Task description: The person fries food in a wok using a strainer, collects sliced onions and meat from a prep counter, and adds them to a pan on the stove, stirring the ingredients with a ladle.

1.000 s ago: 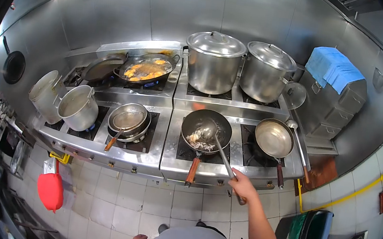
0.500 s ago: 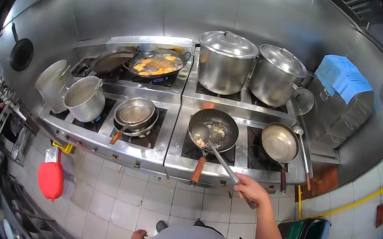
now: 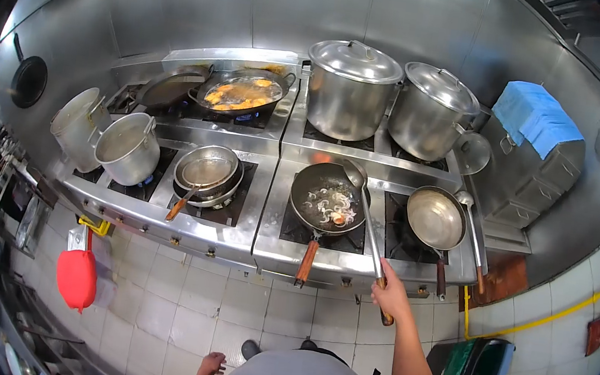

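One ladle [image 3: 372, 226] fills the closed right hand [image 3: 390, 292] (left hand [image 3: 212, 363] half-curled, empty). Hasty stirring could fling food [image 3: 331, 205] from the pan [image 3: 304, 190].

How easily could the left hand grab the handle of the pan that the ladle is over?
Quite easily, probably yes. The left hand looks empty, and the handle points toward the person, with nothing seen between the two. The ladle, in the right hand, slants off to one side.

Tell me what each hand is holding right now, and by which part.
The right hand holds the ladle by its brown grip, at the end away from the bowl. The left hand shows nothing held.
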Demonstrator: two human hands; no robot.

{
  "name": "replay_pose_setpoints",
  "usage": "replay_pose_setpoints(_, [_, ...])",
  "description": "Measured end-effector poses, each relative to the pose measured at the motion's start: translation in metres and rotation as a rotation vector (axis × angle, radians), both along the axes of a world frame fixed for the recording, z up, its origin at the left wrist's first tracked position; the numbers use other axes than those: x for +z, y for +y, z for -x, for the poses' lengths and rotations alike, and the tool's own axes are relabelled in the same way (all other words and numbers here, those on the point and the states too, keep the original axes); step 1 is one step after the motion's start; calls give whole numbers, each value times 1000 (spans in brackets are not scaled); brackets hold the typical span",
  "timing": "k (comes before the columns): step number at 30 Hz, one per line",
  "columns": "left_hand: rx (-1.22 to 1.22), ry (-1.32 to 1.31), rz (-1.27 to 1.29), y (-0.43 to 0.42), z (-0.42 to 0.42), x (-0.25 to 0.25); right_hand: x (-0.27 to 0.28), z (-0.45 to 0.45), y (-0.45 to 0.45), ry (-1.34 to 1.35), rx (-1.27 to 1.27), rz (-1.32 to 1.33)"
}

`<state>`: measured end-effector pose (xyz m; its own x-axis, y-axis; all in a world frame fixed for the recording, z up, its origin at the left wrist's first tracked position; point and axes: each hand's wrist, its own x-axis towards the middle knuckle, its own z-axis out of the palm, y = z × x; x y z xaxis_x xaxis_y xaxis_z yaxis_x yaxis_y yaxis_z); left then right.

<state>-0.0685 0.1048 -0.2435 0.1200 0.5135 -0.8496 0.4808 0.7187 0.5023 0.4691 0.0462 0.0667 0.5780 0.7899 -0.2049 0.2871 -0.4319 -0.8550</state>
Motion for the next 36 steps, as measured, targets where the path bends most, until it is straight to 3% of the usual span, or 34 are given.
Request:
replay_pose_setpoints(2, [47, 4, 9, 7, -8, 8, -4, 0, -2, 80, 9, -43])
replay_pose_setpoints(4, [67, -21, -17, 12, -15, 14, -24, -10, -4, -273, 92, 41])
replay_pose_setpoints(5, [69, -22, -20, 11, -17, 15, -27, -7, -6, -274, 93, 38])
replay_pose_setpoints(7, [10, -27, -12, 9, -20, 19, -27, 6, -5, -98, 85, 133])
replay_pose_setpoints(8, [9, -28, -16, 7, -18, 15, 13, 27, -3, 197, 56, 144])
replay_pose_setpoints(9, [-4, -18, -23, 2, -17, 10, 8, 24, -5, 198, 56, 142])
replay_pose_setpoints(11, [-16, -9, -30, -2, -15, 9, -7, 19, -12, 536, 51, -32])
replay_pose_setpoints(15, [-51, 39, -24, -14, -9, 15, -22, 22, -4, 310, 65, -4])
replay_pose_setpoints(18, [-57, 79, -17, -17, -3, 18, -77, 2, 15, -189, 31, 52])
replay_pose_setpoints(22, [20, 49, 12, -13, 5, 12, -25, 26, 27, 77, 0, 108])
replay_pose_setpoints(24, [60, 36, -2, -9, 7, 15, -25, 19, 17, 480, 98, -36])
replay_pose_setpoints(29, [151, 17, -6, -11, 8, 14, 1, 28, -13, 555, 152, -3])
replay_pose_setpoints(32, [56, 51, 31, -15, 8, 15, -1, 16, -6, 632, 165, -1])
replay_pose_setpoints(34, [-41, 64, 34, -18, 9, 15, -24, 2, 16, 535, 146, 14])
replay_pose_setpoints(36, [-56, 65, 30, -13, 7, 7, -32, 6, 41, 226, 112, 33])
